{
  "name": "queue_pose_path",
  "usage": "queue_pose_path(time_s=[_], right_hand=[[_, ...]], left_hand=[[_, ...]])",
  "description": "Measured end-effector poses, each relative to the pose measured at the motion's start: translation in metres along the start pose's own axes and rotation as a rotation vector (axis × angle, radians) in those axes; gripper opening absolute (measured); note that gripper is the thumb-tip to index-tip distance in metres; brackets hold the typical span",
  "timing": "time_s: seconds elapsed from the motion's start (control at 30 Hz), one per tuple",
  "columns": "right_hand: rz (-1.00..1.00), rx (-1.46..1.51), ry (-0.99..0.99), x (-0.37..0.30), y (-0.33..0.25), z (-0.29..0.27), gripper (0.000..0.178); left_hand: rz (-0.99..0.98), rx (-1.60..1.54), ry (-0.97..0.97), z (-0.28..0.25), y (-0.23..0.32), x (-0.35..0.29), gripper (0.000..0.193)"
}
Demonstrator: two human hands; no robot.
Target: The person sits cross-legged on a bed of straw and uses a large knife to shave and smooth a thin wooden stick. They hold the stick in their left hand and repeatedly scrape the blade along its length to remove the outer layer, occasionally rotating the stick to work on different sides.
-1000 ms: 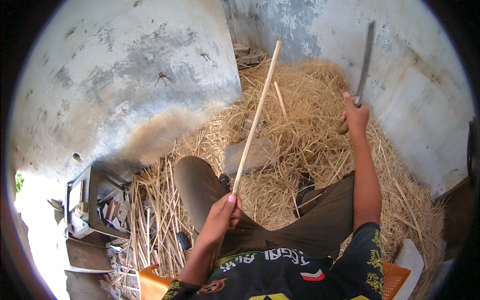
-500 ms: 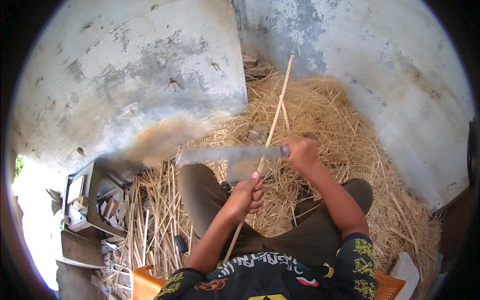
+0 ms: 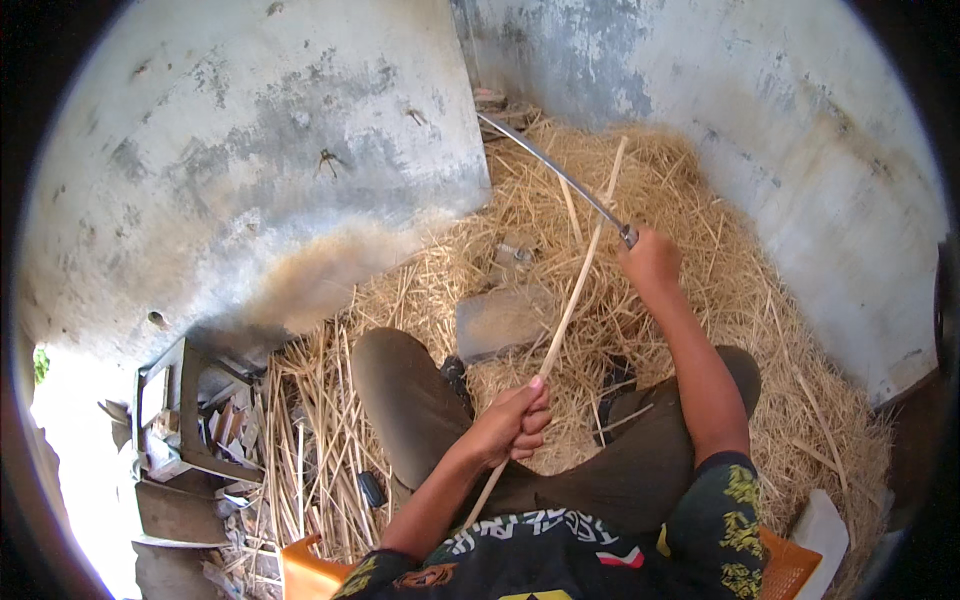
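Observation:
Closed around the lower part of a long pale strip of bamboo or wood (image 3: 572, 305) is my left hand (image 3: 512, 422), thumb lying along it. The strip slants from my lap up and away to the right. My right hand (image 3: 652, 262), out ahead, grips the handle of a machete (image 3: 553, 163). Its long blade points far and left, seen nearly edge-on, and crosses the strip's upper part; I cannot tell whether they touch. A flat grey block (image 3: 505, 322) lies on the ground beyond my left hand, between my knees.
Heaped shavings (image 3: 720, 290) cover the ground ahead and right. Many long strips (image 3: 315, 440) lie at the left, beside a dark wooden frame (image 3: 180, 405) with scraps. Worn walls (image 3: 300, 130) close off the far side. I sit on an orange plastic seat (image 3: 300, 570).
My right hand has moved farther away and to the right, and the machete has swung from lying across to pointing far-left. The strip has tilted more to the right.

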State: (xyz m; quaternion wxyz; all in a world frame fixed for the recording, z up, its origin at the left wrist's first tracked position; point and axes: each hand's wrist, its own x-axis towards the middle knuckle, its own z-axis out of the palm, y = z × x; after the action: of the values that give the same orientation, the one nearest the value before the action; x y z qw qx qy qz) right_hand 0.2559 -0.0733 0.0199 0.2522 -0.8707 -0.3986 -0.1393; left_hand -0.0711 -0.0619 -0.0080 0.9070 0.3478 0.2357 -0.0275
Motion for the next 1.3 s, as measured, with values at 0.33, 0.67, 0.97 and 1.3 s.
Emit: queue_pose_path(time_s=[0.33,0.67,0.97,1.3], right_hand=[[0.127,-0.133,-0.109,0.011,0.018,0.009,0.013],[-0.180,-0.045,0.119,-0.003,0.030,0.015,0.011],[0.097,0.082,-0.160,-0.033,-0.028,-0.042,0.020],[0.316,0.193,-0.158,-0.025,0.024,-0.031,0.020]], left_hand=[[-0.073,-0.035,0.072,-0.006,-0.002,-0.038,0.042],[-0.160,-0.080,0.108,0.003,-0.002,-0.077,0.042],[0.013,-0.024,0.034,0.009,-0.001,-0.099,0.037],[0.249,0.085,0.158,0.009,0.014,-0.070,0.029]])
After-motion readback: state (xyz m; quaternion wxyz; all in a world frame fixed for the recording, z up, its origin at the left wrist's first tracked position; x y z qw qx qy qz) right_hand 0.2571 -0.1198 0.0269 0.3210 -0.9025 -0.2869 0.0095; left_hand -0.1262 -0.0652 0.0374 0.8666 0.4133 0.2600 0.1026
